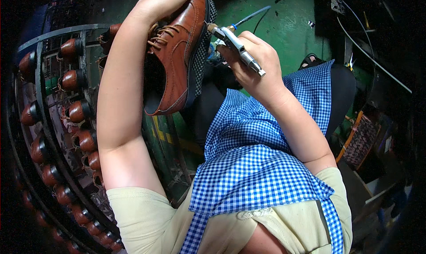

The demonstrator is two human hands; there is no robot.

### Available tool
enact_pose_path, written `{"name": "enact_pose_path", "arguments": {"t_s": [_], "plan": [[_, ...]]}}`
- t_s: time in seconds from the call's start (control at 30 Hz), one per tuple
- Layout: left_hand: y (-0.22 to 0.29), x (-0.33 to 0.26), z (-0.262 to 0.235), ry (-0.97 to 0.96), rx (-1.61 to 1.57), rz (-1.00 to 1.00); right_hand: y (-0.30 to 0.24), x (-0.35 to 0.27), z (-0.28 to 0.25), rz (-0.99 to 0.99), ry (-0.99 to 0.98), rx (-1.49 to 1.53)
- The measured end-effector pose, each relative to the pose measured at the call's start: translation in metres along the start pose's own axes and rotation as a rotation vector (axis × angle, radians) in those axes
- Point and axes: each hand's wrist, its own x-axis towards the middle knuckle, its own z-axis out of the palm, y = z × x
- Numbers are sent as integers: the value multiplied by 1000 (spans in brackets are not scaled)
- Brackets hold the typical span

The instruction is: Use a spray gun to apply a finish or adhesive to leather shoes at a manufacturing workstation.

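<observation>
My left hand (162,1) grips a brown leather lace-up shoe (175,54) by its toe end, sole turned to the right, heel pointing down. A piece of black-and-white checked cloth (202,54) lies along the shoe's sole edge. My right hand (255,65) holds a slim metal pen-shaped tool (235,43) with a thin hose running from its far end; the tool's tip sits right at the shoe's sole edge near the toe. A blue-and-white checked apron (257,165) covers my lap.
A dark metal rack (44,121) curves along the left, holding several more brown shoes (73,81) on pegs. The floor (288,27) beyond is green. Cables and dark equipment stand at the right, with an orange woven basket (361,140) beside my right leg.
</observation>
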Motion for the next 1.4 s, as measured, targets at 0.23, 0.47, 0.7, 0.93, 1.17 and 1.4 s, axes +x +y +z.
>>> {"name": "enact_pose_path", "arguments": {"t_s": [0.23,0.47,0.7,0.93,1.17,1.4], "plan": [[-1,6,3,29,26,-37,-5,-10,4,-24,24,15],[2,4,-3,-27,-15,-59,-11,-22,8,-26,-52,44],[-23,18,3,56,-2,22,-24,-31,8,-104,-74,156],[5,-5,-2,3,-121,-93,-26,-41,7,-76,-137,112],[-28,28,17,-58,-191,-35,-29,-45,3,-94,-136,166],[-59,50,22,-91,-264,22,-2,-38,-21,-45,-69,117]]}}
